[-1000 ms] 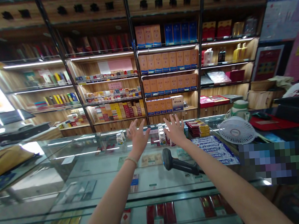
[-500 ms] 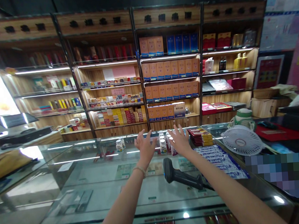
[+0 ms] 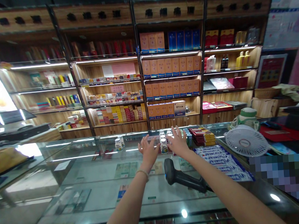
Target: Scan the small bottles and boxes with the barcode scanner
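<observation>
Several small white-capped bottles stand in a cluster on the glass counter. My left hand is just left of them, fingers spread, holding nothing. Beside the cluster's right side is my right hand, its fingers apart; whether its fingertips touch a bottle cannot be made out. Two more such bottles stand farther left. A black handheld scanner lies below my hands, its handle end partly behind my right forearm.
Right of my hands are stacked red and yellow packs, blue and white packets and a white fan. A yellow-brown bag lies at the left. Stocked shelves stand behind the counter.
My left hand has moved slightly right and down, closer to the front bottle. My right hand has shifted a little to the right. The camera view has also shifted slightly.
</observation>
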A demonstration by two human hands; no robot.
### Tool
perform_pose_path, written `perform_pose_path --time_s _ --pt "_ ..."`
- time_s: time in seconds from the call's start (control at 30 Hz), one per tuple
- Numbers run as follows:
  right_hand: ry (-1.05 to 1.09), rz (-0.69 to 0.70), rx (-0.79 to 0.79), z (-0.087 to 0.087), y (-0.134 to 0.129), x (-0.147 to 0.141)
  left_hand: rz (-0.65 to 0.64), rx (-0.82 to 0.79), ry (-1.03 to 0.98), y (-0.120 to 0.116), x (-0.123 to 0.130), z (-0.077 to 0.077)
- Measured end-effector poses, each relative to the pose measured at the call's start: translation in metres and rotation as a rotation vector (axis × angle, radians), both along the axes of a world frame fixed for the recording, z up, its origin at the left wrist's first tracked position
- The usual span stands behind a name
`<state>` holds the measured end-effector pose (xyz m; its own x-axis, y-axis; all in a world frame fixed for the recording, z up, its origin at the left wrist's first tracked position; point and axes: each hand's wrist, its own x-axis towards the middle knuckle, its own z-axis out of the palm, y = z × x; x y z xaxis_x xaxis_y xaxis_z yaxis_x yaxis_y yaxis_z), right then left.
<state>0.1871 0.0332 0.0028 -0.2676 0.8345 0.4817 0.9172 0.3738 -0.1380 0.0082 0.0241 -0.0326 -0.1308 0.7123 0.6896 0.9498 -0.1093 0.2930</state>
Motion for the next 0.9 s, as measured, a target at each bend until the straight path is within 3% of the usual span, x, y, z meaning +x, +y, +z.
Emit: perform_pose_path --time_s 0.5,0.9 --pt "-0.146 0.075 0.018 -0.014 0.008 -0.005 -0.106 -0.152 0.077 0.002 0.002 -0.012" --pt "-0.147 0.107 0.042 -0.013 -0.004 -0.003 -0.148 -0.15 0.113 -0.01 -0.002 -0.002"
